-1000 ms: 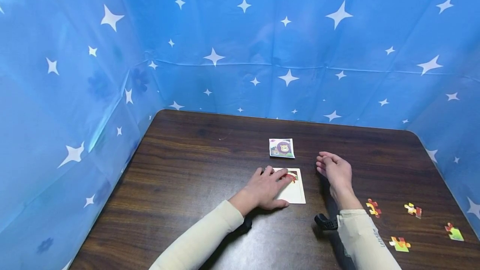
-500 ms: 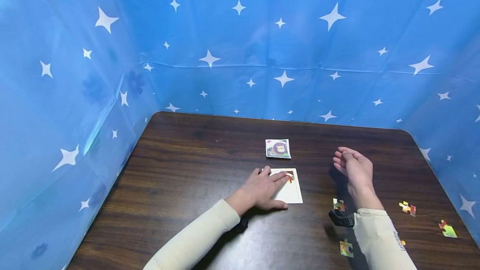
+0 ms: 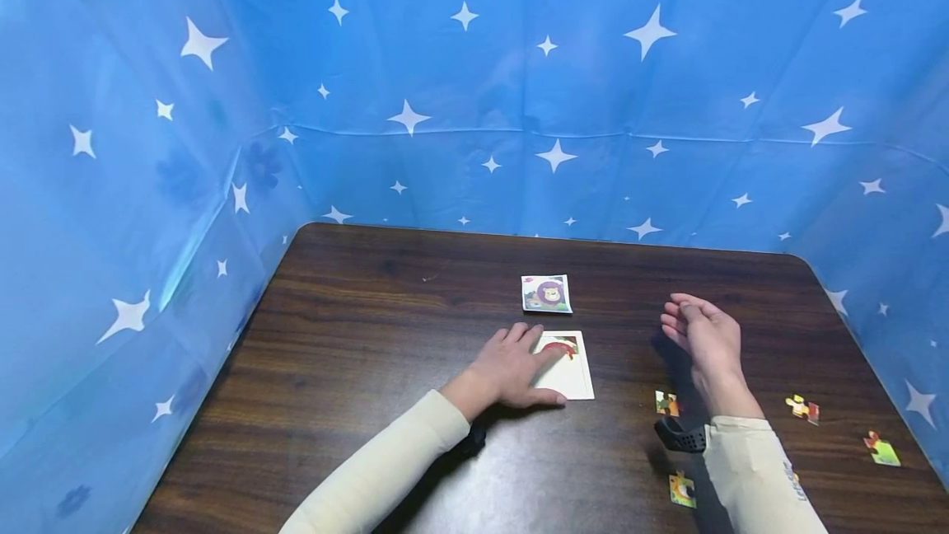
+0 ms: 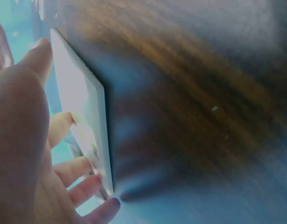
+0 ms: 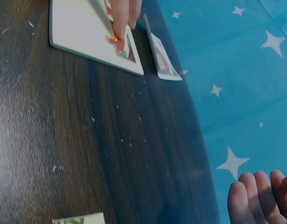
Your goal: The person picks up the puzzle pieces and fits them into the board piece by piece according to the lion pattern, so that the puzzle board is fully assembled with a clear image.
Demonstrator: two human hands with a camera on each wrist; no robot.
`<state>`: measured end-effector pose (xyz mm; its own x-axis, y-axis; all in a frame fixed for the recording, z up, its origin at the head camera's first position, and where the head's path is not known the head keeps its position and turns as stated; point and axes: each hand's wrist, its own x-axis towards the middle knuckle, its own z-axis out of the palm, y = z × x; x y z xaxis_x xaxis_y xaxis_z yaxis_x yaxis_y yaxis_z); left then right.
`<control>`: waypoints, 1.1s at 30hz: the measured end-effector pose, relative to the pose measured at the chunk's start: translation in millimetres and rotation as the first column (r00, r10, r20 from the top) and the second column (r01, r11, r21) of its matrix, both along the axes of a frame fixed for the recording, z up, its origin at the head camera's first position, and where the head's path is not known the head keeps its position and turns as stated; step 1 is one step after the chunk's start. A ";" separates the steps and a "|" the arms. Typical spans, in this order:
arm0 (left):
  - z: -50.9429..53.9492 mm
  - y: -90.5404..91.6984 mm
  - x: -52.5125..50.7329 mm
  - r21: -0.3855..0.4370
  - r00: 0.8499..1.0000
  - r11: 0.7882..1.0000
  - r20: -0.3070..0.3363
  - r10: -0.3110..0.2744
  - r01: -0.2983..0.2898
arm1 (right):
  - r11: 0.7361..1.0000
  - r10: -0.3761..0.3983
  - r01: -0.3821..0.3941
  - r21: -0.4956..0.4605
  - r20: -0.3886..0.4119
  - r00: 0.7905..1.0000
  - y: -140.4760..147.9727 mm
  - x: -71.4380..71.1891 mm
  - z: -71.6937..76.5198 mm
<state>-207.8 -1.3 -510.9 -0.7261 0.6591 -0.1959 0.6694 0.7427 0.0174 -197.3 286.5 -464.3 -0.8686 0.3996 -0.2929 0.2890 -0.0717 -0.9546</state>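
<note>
My left hand (image 3: 515, 369) lies across the left side of a white puzzle board (image 3: 578, 384), fingers spread. In the right wrist view, one of its fingertips touches a red and green puzzle piece (image 5: 120, 43) in the board's far corner. The left wrist view shows the thumb along the board's (image 4: 80, 88) near edge. My right hand (image 3: 710, 344) hovers over the table to the right, fingers loosely bent, holding nothing. Nearest to it are two loose puzzle pieces, one orange and green (image 3: 666, 403) and one yellow and green (image 3: 681, 489).
A picture card with a lion (image 3: 546, 294) lies behind the board. Farther right are a yellow and red piece (image 3: 803, 409) and a green and red piece (image 3: 882, 449). The right sleeve (image 3: 756, 468) partly covers another piece. A blue star-patterned curtain (image 3: 460, 89) surrounds the dark wooden table (image 3: 371, 303).
My right hand has moved right, away from the board, and then stayed nearly still. The left hand's fingers have drawn back slightly, uncovering more of the piece in the board's corner.
</note>
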 end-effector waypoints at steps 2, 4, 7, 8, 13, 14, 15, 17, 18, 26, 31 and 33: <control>0.3 -0.7 -1.5 -0.003 1.000 1.000 -0.001 -0.007 0.007 | 1.000 -0.005 0.005 0.010 0.001 1.000 2.8 0.9 0.4; 1.0 -0.8 -2.5 -0.005 1.000 1.000 0.006 -0.011 0.011 | 1.000 -0.009 0.009 0.010 0.002 1.000 5.9 2.1 0.8; 1.0 -0.8 -4.0 -0.008 1.000 1.000 0.019 -0.009 0.009 | 1.000 -0.011 0.011 -0.008 0.000 1.000 10.7 5.5 2.4; 1.0 -0.8 -4.3 -0.010 1.000 1.000 0.021 -0.009 0.009 | 1.000 -0.010 0.010 -0.026 -0.002 1.000 12.6 6.9 3.1; 1.4 -1.5 -5.4 -0.007 0.999 1.000 0.036 -0.010 0.010 | 0.994 0.002 -0.006 -0.106 -0.032 0.999 25.6 16.4 5.7; 2.2 -1.6 -5.3 -0.007 0.999 1.000 0.033 -0.011 0.011 | 0.993 0.005 -0.009 -0.120 -0.036 0.999 28.6 19.0 5.5; 2.5 -1.9 -5.5 -0.007 0.999 1.000 0.035 -0.012 0.012 | 0.992 0.009 -0.014 -0.125 -0.041 0.999 31.6 21.6 4.8; 2.8 -2.7 -6.2 -0.011 0.999 1.000 0.034 -0.013 0.013 | 0.991 0.018 -0.024 -0.133 -0.042 0.999 37.6 27.6 2.3; 3.1 -3.2 -6.6 -0.013 0.999 1.000 0.032 -0.013 0.014 | 0.990 0.020 -0.026 -0.138 -0.040 0.999 40.2 31.1 0.6; 4.5 -6.3 -10.2 -0.023 0.999 0.999 0.037 -0.023 0.024 | 0.985 0.019 -0.015 -0.169 0.019 1.000 51.6 56.6 -16.8; 3.4 -6.3 -9.9 -0.015 0.999 0.999 0.044 -0.031 0.031 | 0.986 0.022 -0.018 -0.167 0.021 1.000 50.6 66.0 -23.1; 3.6 -6.4 -9.7 -0.017 0.998 0.999 0.047 -0.031 0.031 | 0.987 0.030 -0.027 -0.161 0.019 0.999 49.0 69.1 -24.6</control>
<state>-217.5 -7.7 -507.3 -0.6951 0.6773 -0.2410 0.6910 0.7220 0.0359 -128.2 335.5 -488.9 -0.8719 0.3211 -0.3697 0.3131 -0.2151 -0.9250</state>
